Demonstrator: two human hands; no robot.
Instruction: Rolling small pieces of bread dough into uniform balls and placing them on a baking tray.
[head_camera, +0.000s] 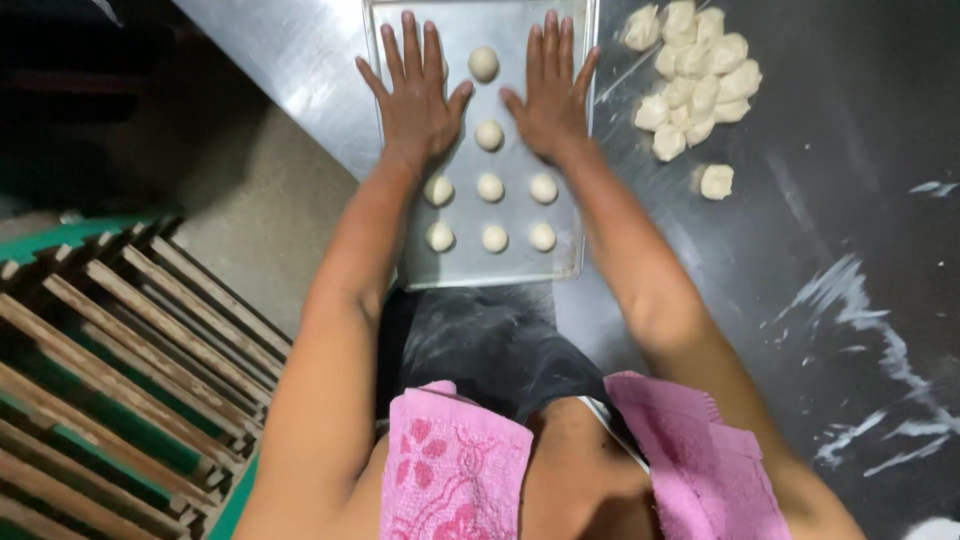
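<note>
Two hands: both of ours lie flat, palms down, fingers spread, on a metal baking tray (560, 262).
Left hand (418, 95): pressed on the tray's left half, gripping nothing that we can see; whether dough sits beneath the palm we cannot tell.
Right hand (550, 90): pressed on the tray's right half, apart from the left, also gripping nothing visible.
Dough balls (490, 186): eight small round ones show on the tray, two between our hands and six in two rows nearer us.
Dough pile (695, 80): rough cut pieces heaped on the steel table (850, 180), right of the tray; one loose piece (716, 181) lies just beside the heap.
Towel (455, 475): pink, draped over our shoulders.
Wooden rack (120, 370): slatted, at our left.
</note>
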